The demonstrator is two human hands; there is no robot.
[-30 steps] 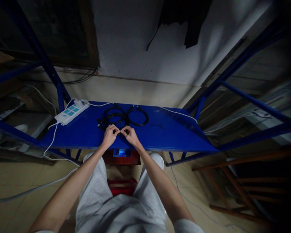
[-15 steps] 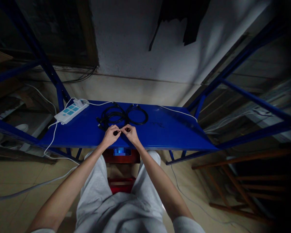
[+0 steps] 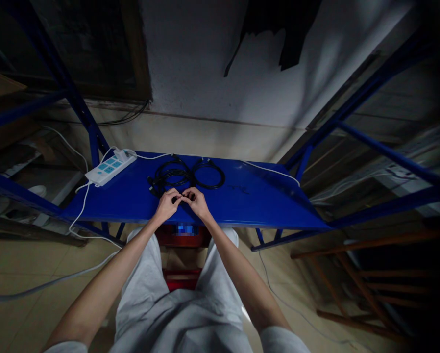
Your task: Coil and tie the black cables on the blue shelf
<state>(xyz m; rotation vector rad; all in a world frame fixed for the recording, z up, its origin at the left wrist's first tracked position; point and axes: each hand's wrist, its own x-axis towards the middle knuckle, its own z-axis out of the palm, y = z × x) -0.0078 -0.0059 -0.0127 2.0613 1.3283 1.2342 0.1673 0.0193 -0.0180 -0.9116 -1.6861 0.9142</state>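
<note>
My left hand [image 3: 167, 204] and my right hand [image 3: 197, 203] meet above the front edge of a blue tabletop [image 3: 271, 206]. Thumb and forefinger are pinched on each hand, fingertips almost touching. A tiny dark bit shows between them, too small to name. Just beyond my fingers lie coiled black cables [image 3: 171, 172] with plugs at their ends. One separate loop of black cable [image 3: 224, 180] rests to their right. A few thin short black strips [image 3: 243, 189] lie on the tabletop to the right of my right hand.
A white power strip [image 3: 110, 168] with a plug in it sits at the left, its white cord running over the front. A white cable [image 3: 269, 169] crosses the back right. Blue frame posts [image 3: 304, 164] rise at both ends. A wooden chair [image 3: 352, 284] stands at right.
The view has shifted slightly. Both hands stay pinched together in nearly the same place, with the fingertips slightly rearranged. The coiled cables have not moved on the tabletop.
</note>
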